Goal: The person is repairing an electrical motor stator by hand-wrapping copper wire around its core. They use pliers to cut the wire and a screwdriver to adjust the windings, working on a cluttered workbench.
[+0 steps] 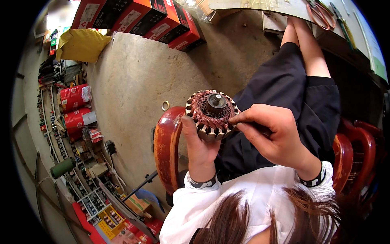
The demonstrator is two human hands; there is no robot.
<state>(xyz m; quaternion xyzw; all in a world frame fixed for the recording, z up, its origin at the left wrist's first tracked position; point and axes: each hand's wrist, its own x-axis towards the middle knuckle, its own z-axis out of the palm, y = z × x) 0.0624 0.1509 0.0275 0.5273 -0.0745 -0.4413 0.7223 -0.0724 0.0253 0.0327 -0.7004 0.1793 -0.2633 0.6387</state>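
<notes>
A motor armature [202,109] with copper windings, a slotted rim and a dark commutator around its central shaft is held up in front of me, over my lap. My left hand [199,148] grips it from below and the left side, thumb against the slotted rim. At the right edge of the windings is my right hand [271,132], its thumb and index finger pinched together. Whether a wire or anything else is between those fingertips is too small to make out.
A wooden chair arm [167,150] stands left of my left forearm. At the upper right, a worktable [260,5] bears scissors [321,16] and pliers [343,26]. Red and black boxes [162,28] stand at the top, a tape ring [165,105] lies on the floor, and red drums [77,97] line the left.
</notes>
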